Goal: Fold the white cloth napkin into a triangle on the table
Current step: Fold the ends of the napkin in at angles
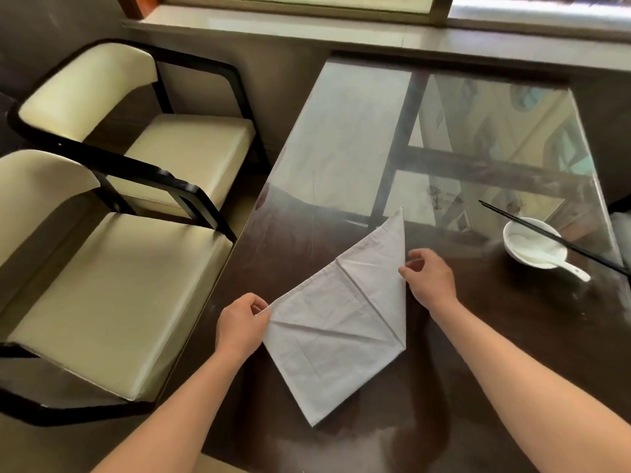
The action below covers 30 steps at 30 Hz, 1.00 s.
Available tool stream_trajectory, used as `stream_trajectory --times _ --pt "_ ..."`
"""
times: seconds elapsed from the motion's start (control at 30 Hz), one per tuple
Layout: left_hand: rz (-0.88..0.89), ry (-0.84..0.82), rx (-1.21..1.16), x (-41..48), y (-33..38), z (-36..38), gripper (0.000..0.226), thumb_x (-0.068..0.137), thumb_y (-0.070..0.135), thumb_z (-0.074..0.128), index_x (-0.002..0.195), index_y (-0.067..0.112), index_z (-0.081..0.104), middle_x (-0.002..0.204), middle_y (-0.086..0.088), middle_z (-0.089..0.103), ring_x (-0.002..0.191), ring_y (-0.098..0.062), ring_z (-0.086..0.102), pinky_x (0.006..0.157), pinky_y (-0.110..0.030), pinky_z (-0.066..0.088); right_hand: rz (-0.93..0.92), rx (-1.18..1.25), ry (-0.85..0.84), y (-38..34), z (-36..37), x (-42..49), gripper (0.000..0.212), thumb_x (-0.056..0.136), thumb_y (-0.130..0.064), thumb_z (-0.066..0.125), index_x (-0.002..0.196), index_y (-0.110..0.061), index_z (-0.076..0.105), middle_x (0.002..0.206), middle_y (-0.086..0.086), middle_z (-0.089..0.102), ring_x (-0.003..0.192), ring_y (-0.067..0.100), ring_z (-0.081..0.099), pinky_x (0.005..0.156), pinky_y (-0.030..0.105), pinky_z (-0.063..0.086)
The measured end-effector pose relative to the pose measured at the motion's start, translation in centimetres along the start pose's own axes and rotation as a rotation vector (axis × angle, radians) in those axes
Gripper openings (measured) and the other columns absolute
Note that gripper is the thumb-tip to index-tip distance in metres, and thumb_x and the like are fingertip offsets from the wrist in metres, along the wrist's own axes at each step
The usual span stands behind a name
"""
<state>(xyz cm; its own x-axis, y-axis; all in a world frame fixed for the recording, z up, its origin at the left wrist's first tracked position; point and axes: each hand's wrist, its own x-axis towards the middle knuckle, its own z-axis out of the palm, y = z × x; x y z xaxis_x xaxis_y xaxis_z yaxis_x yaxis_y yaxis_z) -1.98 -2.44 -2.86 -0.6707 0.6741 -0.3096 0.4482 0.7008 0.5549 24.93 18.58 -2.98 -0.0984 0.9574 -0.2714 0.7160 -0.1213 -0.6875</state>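
White cloth napkin [336, 315] found lying flat on the dark glass-topped wooden desk [512, 336], near the front edge, already doubled into a rough triangle: one tip pointing away toward the window, one tip toward the wearer, a third corner at the left. Creases visible across the upper layer; a narrow folded band running along the right edge. Left hand [239, 326] at the left corner, fingers [259, 303] closed in a pinch on that corner. Right hand [432, 279] at the right edge, roughly midway up, thumb and forefinger closed on the hem; remaining fingers curled. Cloth judged held at two points, rest of it resting on the glass. Small white ceramic bowl [527, 233] with white ceramic spoon [573, 269] inside and black chopsticks [546, 233] laid across it, standing well apart to the right. Two cream-cushioned, black-framed chairs [119, 268] alongside the desk on the left. Risks judged from this position: slick glass offering little friction, so any uneven tug from either pinch likely to slide the whole napkin and skew the layers; lifting the left corner too high likely to peel open the upper layer and lose the diagonal; existing creases liable to pull edges out of alignment, leaving an offset hem; a wide sweep of the right forearm capable of catching the chopsticks and tipping them off the bowl.
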Motion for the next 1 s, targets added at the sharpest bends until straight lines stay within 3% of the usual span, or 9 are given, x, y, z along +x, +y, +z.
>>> stream_trajectory --times 0.13,0.27,0.4,0.53,0.63,0.73,0.83,0.93,1.0 --pt "0.002 0.001 0.01 -0.4 -0.9 0.3 0.007 0.087 0.027 0.063 0.085 0.032 0.068 0.078 0.017 0.062 0.072 -0.003 0.056 0.054 -0.025 0.04 0.089 -0.008 -0.077 3.4 -0.1 -6.9 0.034 0.081 -0.03 0.077 0.111 -0.028 0.06 0.079 -0.01 0.069 0.076 0.011 0.067 0.076 0.04 0.059" --pt "-0.02 -0.007 0.02 -1.2 -1.4 0.4 0.009 0.087 0.024 0.066 0.082 0.031 0.069 0.075 0.02 0.06 0.071 -0.003 0.054 0.055 -0.024 0.041 0.087 -0.037 -0.083 4.7 0.9 -11.1 0.023 0.08 -0.03 0.077 0.087 -0.039 0.057 0.074 -0.012 0.066 0.068 0.004 0.063 0.063 0.03 0.056" --pt "-0.056 -0.035 0.04 -2.3 -1.9 0.1 0.011 0.083 0.025 0.067 0.073 0.03 0.067 0.072 0.01 0.066 0.07 -0.01 0.06 0.056 -0.028 0.048 0.082 -0.021 -0.064 4.6 0.4 -10.6 0.02 0.078 -0.022 0.073 0.088 -0.033 0.059 0.075 -0.009 0.067 0.068 0.012 0.066 0.069 0.036 0.057" --pt "-0.075 -0.084 0.049 -4.0 -2.5 0.6 0.01 0.08 0.028 0.066 0.071 0.029 0.065 0.069 0.008 0.067 0.067 -0.011 0.062 0.057 -0.031 0.051 0.057 -0.006 -0.059 4.8 -0.6 -10.0 0.018 0.079 -0.021 0.074 0.092 -0.027 0.062 0.081 -0.008 0.065 0.076 0.013 0.064 0.068 0.032 0.051" --pt "-0.096 -0.082 -0.014 -4.9 -2.9 1.0 0.008 0.081 0.029 0.065 0.072 0.029 0.065 0.07 0.007 0.067 0.067 -0.012 0.064 0.06 -0.035 0.055 -0.099 -0.114 -0.021 5.5 -0.8 -11.8 0.018 0.082 -0.022 0.074 0.094 -0.028 0.062 0.09 -0.009 0.059 0.083 0.013 0.058 0.068 0.028 0.045" --pt "-0.096 -0.066 -0.062 -5.0 -3.2 1.0 0.004 0.081 0.027 0.064 0.078 0.03 0.065 0.072 0.006 0.068 0.071 -0.015 0.065 0.068 -0.041 0.059 -0.394 -0.246 0.029 6.3 -0.3 -15.8 0.02 0.079 -0.015 0.077 0.097 -0.021 0.069 0.093 -0.008 0.061 0.088 0.015 0.056 0.068 0.029 0.048" --pt "-0.033 -0.007 -0.009 -5.3 -3.4 1.1 0.015 0.085 0.024 0.067 0.098 0.027 0.063 0.086 0.006 0.063 0.077 -0.013 0.061 0.07 -0.037 0.056 -0.696 -0.33 -0.141 6.3 0.7 -19.8 0.017 0.078 -0.021 0.079 0.094 -0.021 0.073 0.093 -0.007 0.065 0.087 0.017 0.059 0.068 0.03 0.054" --pt "0.224 0.119 0.163 -6.3 -3.9 1.5 0.025 0.088 0.017 0.069 0.112 0.02 0.063 0.107 0.0 0.059 0.092 -0.02 0.06 0.071 -0.038 0.056 -0.847 -0.427 -0.325 6.2 1.5 -21.8 0.024 0.081 -0.044 0.073 0.097 -0.027 0.073 0.095 -0.009 0.063 0.085 0.015 0.059 0.068 0.029 0.052" --pt "0.449 0.127 0.279 -7.2 -4.3 1.6 0.026 0.088 0.01 0.069 0.113 0.012 0.067 0.122 -0.008 0.062 0.11 -0.03 0.061 0.082 -0.043 0.056 -0.879 -0.496 -0.401 6.2 1.7 -22.2 0.036 0.076 -0.057 0.068 0.1 -0.03 0.07 0.099 -0.01 0.062 0.088 0.014 0.058 0.069 0.028 0.049"
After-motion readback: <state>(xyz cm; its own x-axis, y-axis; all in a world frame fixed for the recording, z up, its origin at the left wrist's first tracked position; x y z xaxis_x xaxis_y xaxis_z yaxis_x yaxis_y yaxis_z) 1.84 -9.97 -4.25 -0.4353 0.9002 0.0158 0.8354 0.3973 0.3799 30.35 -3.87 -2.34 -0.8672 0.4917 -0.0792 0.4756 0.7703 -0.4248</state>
